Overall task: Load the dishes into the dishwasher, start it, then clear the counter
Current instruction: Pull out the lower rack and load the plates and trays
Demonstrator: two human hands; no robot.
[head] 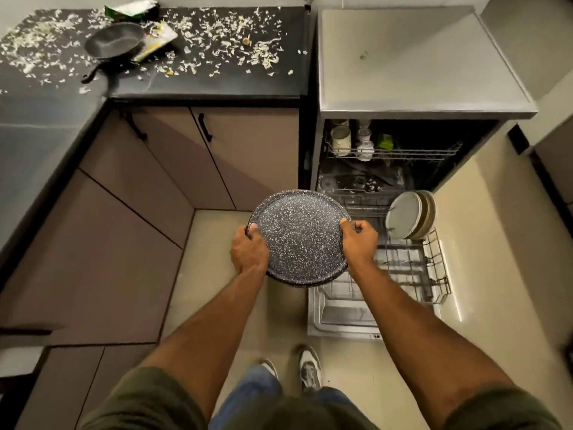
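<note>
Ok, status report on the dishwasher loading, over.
Left hand, right hand grip speckled pan by its rim, beside lower rack. Plates stand at its far end; near slots free. Frying pan, scraps on counter.

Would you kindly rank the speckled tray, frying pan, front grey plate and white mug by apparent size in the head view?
1. speckled tray, though it is nearest the camera
2. frying pan
3. front grey plate
4. white mug
</note>
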